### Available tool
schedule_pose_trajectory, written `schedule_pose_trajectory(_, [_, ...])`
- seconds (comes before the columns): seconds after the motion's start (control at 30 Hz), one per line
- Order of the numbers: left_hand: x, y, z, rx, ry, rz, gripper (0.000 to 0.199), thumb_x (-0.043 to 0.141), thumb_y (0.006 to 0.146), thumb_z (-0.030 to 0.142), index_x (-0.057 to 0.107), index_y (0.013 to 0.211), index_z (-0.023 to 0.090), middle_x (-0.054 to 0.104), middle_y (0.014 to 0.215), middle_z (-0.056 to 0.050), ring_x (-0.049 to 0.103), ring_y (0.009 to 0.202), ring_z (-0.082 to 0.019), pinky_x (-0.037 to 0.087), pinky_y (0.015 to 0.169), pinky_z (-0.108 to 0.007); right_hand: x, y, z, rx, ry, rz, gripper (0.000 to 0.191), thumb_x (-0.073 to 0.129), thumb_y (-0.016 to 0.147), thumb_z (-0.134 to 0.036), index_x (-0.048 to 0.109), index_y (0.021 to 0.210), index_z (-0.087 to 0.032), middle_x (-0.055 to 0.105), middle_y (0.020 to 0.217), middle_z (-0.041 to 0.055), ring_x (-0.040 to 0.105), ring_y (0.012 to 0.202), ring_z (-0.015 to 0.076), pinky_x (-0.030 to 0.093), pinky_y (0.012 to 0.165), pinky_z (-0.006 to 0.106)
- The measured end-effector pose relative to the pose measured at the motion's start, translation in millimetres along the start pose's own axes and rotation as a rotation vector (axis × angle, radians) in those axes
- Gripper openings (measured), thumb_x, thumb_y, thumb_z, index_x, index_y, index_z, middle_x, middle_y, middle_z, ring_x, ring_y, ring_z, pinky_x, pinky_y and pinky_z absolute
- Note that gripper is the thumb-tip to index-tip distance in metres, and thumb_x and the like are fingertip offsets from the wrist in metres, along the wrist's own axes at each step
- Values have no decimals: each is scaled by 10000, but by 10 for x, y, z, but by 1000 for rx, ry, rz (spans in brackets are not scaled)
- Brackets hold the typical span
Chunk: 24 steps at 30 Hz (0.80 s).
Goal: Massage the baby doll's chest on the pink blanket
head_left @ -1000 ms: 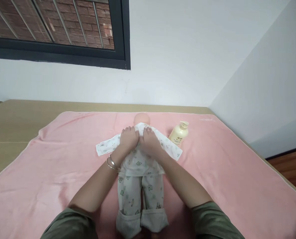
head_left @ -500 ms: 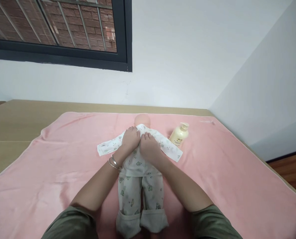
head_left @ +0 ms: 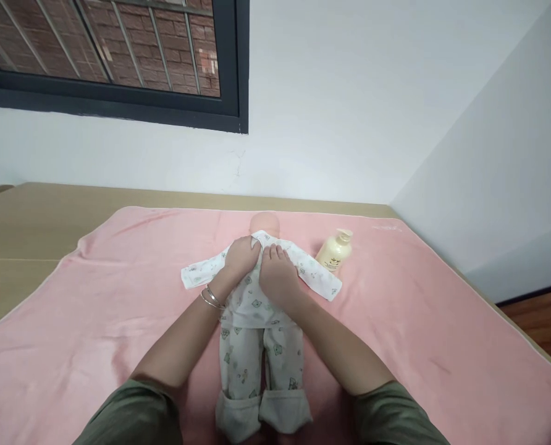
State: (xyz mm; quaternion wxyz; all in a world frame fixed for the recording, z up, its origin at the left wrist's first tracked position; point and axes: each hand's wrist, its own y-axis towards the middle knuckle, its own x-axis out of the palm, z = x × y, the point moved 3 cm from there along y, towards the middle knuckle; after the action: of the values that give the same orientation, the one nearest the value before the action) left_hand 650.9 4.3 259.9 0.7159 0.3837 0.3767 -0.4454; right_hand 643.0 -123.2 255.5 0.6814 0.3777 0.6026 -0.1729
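Observation:
A doll (head_left: 265, 222) lies on its back, its head at the far end. It wears a white printed baby shirt (head_left: 257, 307) with the sleeves spread out, and matching trousers (head_left: 243, 358) with turned-up cuffs. Just below the collar, my left hand (head_left: 242, 256) is closed, its fingers pinching the shirt. Beside it my right hand (head_left: 278, 272) rests on the chest, fingers stretched out over the fabric. The thumbs and the cloth beneath the palms are hidden.
A pale yellow pump bottle (head_left: 335, 250) stands behind the doll's right-side sleeve. Under everything is a pink blanket (head_left: 409, 327) on a wooden surface (head_left: 48, 216). White wall (head_left: 326, 123) and a dark-framed window (head_left: 231, 62) rise behind.
My left fingers have curled in slightly at the shirt's collar. My right hand has barely shifted. The doll and the bottle stay in place; the view has turned a little.

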Motion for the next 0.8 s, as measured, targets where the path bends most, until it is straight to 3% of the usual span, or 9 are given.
schedule_pose_trajectory(0.1, [66, -129, 110, 88, 102, 93, 363, 363, 968, 258, 655, 1093, 83, 691, 1121, -223, 631, 1125, -309, 449, 994, -447, -7, 232, 285, 64, 132, -86, 461, 351, 1017, -204, 545, 1391, -17, 567, 1430, 244, 518, 1344, 304, 358, 1153, 420])
schedule_pose_trajectory(0.23, [195, -320, 308, 263, 143, 167, 371, 428, 893, 147, 622, 1197, 61, 652, 1238, -241, 565, 1255, -333, 389, 1074, -495, 5, 440, 623, 253, 152, -172, 616, 312, 1065, -442, 491, 1433, 19, 505, 1497, 248, 433, 1424, 335, 322, 1175, 450])
schedule_pose_trajectory(0.33, [185, -251, 268, 265, 124, 149, 332, 420, 894, 147, 650, 1125, 82, 674, 1187, -222, 587, 1209, -318, 411, 1052, -465, 12, 302, 457, 227, 59, -116, 591, 317, 1062, -386, 473, 1444, 37, 509, 1484, 269, 431, 1422, 341, 307, 1180, 479])
schedule_pose_trajectory(0.47, [77, 15, -16, 74, 4, 38, 353, 334, 970, 261, 667, 984, 144, 722, 1039, -159, 661, 995, -260, 491, 901, -377, 25, -33, -37, 53, -71, 16, 553, 405, 986, -198, 437, 1474, 59, 474, 1496, 310, 437, 1420, 371, 325, 1171, 498])
schedule_pose_trajectory(0.57, [41, 73, -110, 7, -23, -17, 450, 256, 1006, 332, 669, 989, 155, 735, 1030, -146, 675, 966, -250, 499, 876, -362, 38, -52, -110, -24, -26, 27, 563, 418, 962, -168, 439, 1490, 27, 456, 1522, 288, 406, 1447, 374, 309, 1189, 503])
schedule_pose_trajectory(0.63, [59, -5, -35, 41, 66, 22, 435, 283, 994, 307, 670, 1058, 118, 722, 1098, -192, 664, 1066, -286, 478, 952, -407, 37, 87, 63, -25, 64, -2, 522, 381, 996, -203, 479, 1466, 4, 501, 1499, 255, 413, 1448, 332, 298, 1203, 464])
schedule_pose_trajectory(0.8, [221, -319, 348, 246, 170, 157, 475, 370, 918, 155, 564, 1327, 12, 569, 1413, -276, 490, 1380, -356, 339, 1143, -517, 29, 441, 637, 206, 179, -131, 582, 338, 1061, -411, 508, 1420, 15, 522, 1482, 247, 464, 1399, 309, 328, 1167, 411])
